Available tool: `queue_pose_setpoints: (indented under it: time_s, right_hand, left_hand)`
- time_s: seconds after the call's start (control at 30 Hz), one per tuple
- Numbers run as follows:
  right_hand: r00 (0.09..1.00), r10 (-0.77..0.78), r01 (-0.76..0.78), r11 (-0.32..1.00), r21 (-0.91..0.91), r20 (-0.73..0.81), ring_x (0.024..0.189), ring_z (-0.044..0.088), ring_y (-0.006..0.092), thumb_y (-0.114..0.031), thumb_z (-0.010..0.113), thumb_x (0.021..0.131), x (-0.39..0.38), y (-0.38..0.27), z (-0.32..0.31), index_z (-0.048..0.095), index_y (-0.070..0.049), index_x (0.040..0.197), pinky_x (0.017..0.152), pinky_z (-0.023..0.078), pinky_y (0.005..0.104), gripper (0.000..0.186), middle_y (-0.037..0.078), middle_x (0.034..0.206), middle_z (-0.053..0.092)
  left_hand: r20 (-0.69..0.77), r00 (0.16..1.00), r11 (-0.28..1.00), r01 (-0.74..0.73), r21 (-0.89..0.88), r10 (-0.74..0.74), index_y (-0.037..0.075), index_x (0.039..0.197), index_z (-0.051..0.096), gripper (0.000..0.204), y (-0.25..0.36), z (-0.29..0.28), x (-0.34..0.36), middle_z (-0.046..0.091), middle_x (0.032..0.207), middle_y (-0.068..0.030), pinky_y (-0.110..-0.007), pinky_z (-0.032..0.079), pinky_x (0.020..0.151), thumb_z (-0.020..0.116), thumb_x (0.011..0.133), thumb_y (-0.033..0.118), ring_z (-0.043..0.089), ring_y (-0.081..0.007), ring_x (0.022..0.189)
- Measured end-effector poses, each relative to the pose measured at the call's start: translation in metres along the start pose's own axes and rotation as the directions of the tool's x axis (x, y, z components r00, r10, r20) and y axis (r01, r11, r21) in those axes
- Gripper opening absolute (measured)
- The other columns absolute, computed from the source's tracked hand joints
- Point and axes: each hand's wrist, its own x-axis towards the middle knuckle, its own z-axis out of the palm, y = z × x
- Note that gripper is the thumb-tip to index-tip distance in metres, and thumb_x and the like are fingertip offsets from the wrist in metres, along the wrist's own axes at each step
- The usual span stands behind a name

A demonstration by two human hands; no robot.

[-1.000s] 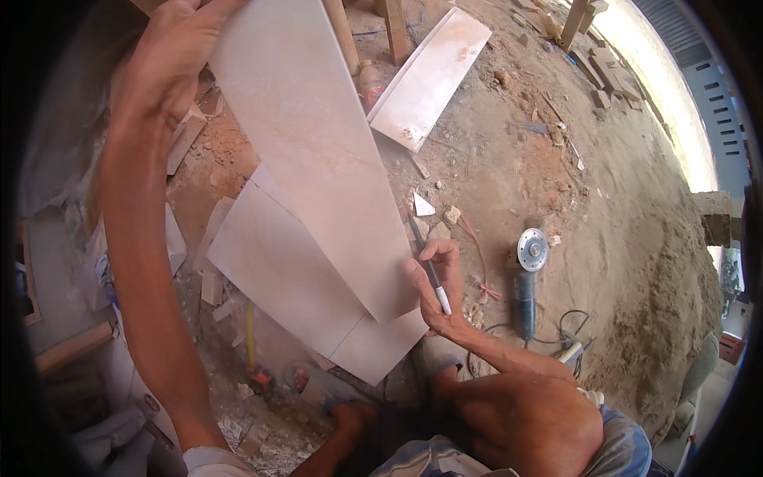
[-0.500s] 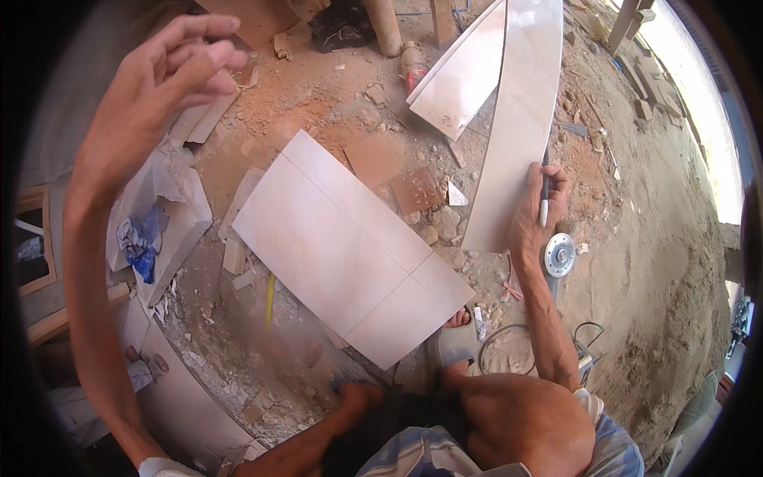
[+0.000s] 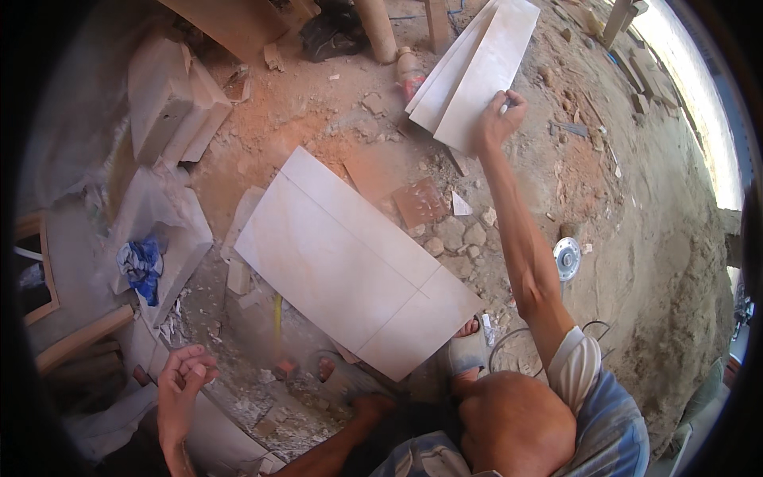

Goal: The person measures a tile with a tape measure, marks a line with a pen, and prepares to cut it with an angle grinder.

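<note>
Dusty, rubble-strewn ground bears a pale tile strip overlapping another strip, with the right hand closed around a white-ended pen over its near end. Down at the left, the left hand hangs with fingers loosely curled; whether it grips anything I can't tell. Between them lies a large lined tile, an angle grinder to its right.

Smooth satiny large tile, faintly glossy tile strip, shiny metal disc, rough crumbly earth
</note>
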Motion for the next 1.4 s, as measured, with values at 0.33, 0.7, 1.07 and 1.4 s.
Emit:
queue_pose_setpoints:
  time_s: [0.33, 0.7, 1.07, 1.4]
  right_hand:
    - [1.0, 0.027, -0.025, 0.983, -0.183, 0.008, 0.104, 0.065, 0.0313, -0.011, 0.065, 0.102, -0.012, 0.015, 0.02, 0.057, -0.001, 0.123, 0.093, 0.051, 0.0444, 0.024, 0.018, 0.108, 0.066]
    - [0.681, -0.638, 0.73, 0.559, -0.392, 0.359, 0.086, 0.072, 0.0329, -0.029, 0.065, 0.109, 0.027, -0.038, -0.036, 0.068, -0.005, 0.117, 0.077, 0.055, 0.042, 0.025, 0.016, 0.095, 0.075]
    - [-0.635, 0.021, -0.291, 0.92, -0.264, 0.772, 0.056, 0.052, 0.0109, -0.047, 0.06, 0.112, -0.153, -0.297, -0.151, 0.067, -0.006, 0.076, 0.054, 0.039, 0.032, 0.055, -0.001, 0.061, 0.056]
    - [-0.763, 0.147, -0.339, 0.737, -0.584, 0.629, 0.057, 0.046, 0.0084, -0.048, 0.051, 0.116, -0.202, -0.292, -0.175, 0.07, -0.006, 0.094, 0.055, 0.037, 0.0284, 0.052, -0.003, 0.06, 0.047]
  left_hand:
    - [0.121, 0.98, 0.922, 0.19, -0.337, -0.158, -0.005, 0.14, 0.055, 0.046, -0.089, 0.09, 0.025, 0.071, 0.123, -0.0185, -0.036, 0.056, 0.103, 0.07, 0.107, 0.023, 0.071, -0.0232, 0.109]
    - [0.077, 0.987, 0.948, -0.115, -0.297, 0.144, -0.002, 0.137, 0.061, 0.036, -0.069, 0.15, 0.072, 0.072, 0.119, -0.0125, -0.032, 0.055, 0.094, 0.062, 0.11, 0.023, 0.07, -0.018, 0.106]
    - [0.023, 0.855, 0.703, -0.411, -0.581, 0.519, -0.005, 0.139, 0.065, 0.039, 0.05, 0.183, 0.083, 0.075, 0.127, -0.0189, -0.035, 0.055, 0.1, 0.061, 0.113, 0.022, 0.072, -0.0219, 0.115]
    - [0.257, 0.879, 0.655, -0.08, -0.751, 0.402, -0.007, 0.133, 0.068, 0.037, -0.015, 0.188, 0.058, 0.077, 0.115, -0.0204, -0.031, 0.062, 0.085, 0.064, 0.111, 0.023, 0.074, -0.019, 0.102]
